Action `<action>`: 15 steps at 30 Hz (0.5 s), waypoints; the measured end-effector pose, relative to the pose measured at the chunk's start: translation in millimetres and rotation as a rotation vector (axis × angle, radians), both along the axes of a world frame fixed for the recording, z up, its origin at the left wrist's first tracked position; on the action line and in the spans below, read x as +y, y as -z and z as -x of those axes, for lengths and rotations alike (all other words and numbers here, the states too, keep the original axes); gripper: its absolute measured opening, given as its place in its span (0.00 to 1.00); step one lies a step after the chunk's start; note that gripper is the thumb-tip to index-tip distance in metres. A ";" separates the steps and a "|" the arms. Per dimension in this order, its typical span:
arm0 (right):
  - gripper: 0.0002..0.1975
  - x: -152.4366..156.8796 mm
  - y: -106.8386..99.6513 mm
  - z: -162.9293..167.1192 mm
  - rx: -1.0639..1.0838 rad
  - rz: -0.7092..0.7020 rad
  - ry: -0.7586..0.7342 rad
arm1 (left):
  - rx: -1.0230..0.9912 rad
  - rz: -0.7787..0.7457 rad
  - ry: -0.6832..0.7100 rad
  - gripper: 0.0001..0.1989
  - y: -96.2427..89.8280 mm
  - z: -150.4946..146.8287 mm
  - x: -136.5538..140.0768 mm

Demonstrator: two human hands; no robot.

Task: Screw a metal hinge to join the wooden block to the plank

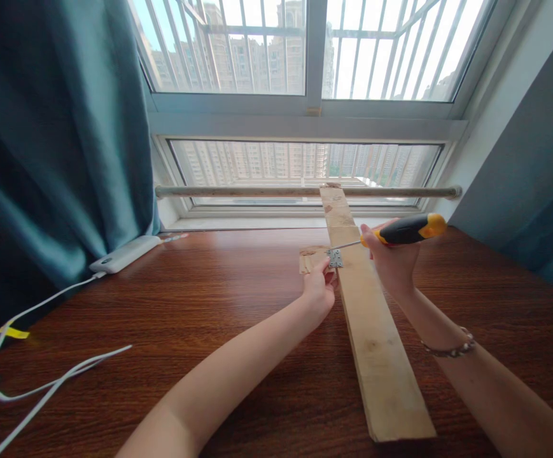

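My right hand point(395, 261) is closed round a screwdriver point(407, 230) with a black and yellow handle. Its thin shaft points left, and the tip meets a small silver metal hinge point(335, 257). This hinge lies across the edge of a long pale wooden board point(376, 346) and a short wooden piece point(308, 261) on its left. With curled fingers, my left hand point(319, 289) pinches at the hinge's left side, next to the short piece. The fingers hide part of both, and any screw under the tip is too small to make out.
The board lies on a brown wood-grain table point(238, 280), its far end reaching a horizontal rail point(247, 191) before the window. At left are a white power strip point(126, 253), a white cable point(42, 388) with a yellow tag, and a blue-green curtain point(76, 127).
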State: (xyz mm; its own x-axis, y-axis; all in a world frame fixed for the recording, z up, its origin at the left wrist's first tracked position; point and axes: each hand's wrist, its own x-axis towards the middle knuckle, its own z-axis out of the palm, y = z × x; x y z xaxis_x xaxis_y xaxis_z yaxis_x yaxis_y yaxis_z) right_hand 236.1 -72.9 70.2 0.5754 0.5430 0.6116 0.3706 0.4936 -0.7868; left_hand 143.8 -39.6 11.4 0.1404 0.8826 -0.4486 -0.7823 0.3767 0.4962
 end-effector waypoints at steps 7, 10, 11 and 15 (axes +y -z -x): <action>0.11 3.6 5.0 -2.0 -0.068 0.033 0.025 | 0.012 0.014 0.008 0.05 -0.3 0.5 -0.2; 0.11 3.5 6.2 -1.7 -0.074 0.040 0.027 | 0.019 0.007 0.015 0.06 1.3 0.4 0.9; 0.12 3.5 6.8 -1.3 -0.073 0.044 0.030 | 0.021 0.006 0.016 0.06 2.0 0.3 1.4; 0.12 3.3 3.6 -1.6 -0.037 0.044 -0.011 | 0.024 0.009 0.013 0.05 4.9 0.1 3.5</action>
